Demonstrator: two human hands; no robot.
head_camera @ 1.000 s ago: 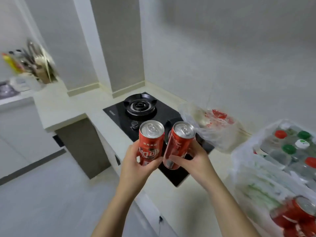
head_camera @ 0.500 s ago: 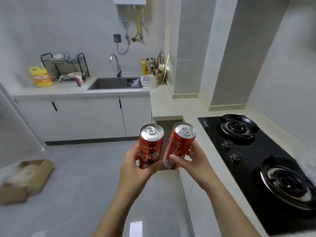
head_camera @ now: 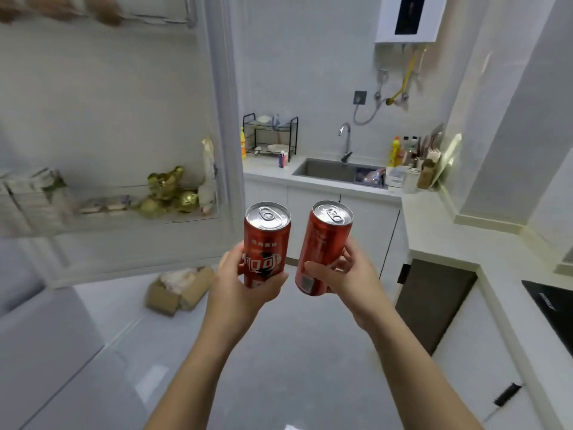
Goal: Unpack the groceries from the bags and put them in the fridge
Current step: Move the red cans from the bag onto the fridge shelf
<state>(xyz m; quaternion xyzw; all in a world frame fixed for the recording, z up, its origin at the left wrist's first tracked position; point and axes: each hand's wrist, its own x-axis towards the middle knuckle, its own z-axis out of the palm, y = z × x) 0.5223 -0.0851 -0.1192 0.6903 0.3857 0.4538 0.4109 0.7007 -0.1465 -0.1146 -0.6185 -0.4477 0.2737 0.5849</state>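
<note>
left hand (head_camera: 240, 285): fingers curled round the lower half of the left can (head_camera: 268, 240), thumb across the front
right hand (head_camera: 352, 274): fingers wrapped round the lower part of the right can (head_camera: 324, 243), thumb on its front
cans: red, silver tops up; right one leans a bit; side by side, narrow gap, held in the air above the floor
fridge door (head_camera: 124, 113): open at left, just beside the left can; door shelf (head_camera: 108, 218) holds gold-wrapped items, maybe sweets, blurred
background: sink (head_camera: 325, 170) set in the worktop (head_camera: 431, 212)
floor: open cardboard box (head_camera: 176, 294)
</note>
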